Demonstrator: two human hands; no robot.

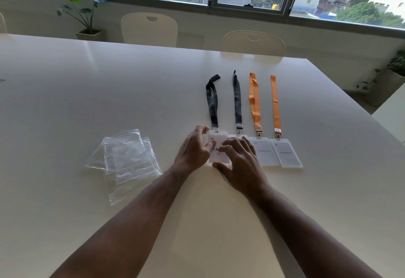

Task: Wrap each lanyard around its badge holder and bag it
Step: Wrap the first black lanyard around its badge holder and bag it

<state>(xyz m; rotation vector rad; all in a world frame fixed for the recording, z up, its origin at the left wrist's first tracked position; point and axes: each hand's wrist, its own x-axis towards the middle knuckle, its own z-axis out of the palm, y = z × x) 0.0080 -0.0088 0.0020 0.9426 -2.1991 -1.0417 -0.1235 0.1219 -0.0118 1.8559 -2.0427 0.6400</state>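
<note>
Several lanyards lie side by side on the white table [109,80], straps running away from me. The leftmost black lanyard [212,100] is clipped to a clear badge holder [217,144]. My left hand [194,149] grips that holder's left edge, thumb on its face. My right hand [238,159] rests on its right side and covers most of the second badge holder [234,135], which hangs from another black lanyard [237,100]. Two orange lanyards [254,100] [275,102] with their holders [264,150] [287,154] lie to the right, untouched. A loose pile of clear plastic bags [127,159] sits left of my hands.
Two cream chairs [149,29] [254,42] stand behind the table's far edge. A potted plant [87,21] stands by the window at the back left, another plant [394,65] at the far right. The table's right edge runs diagonally near the orange lanyards.
</note>
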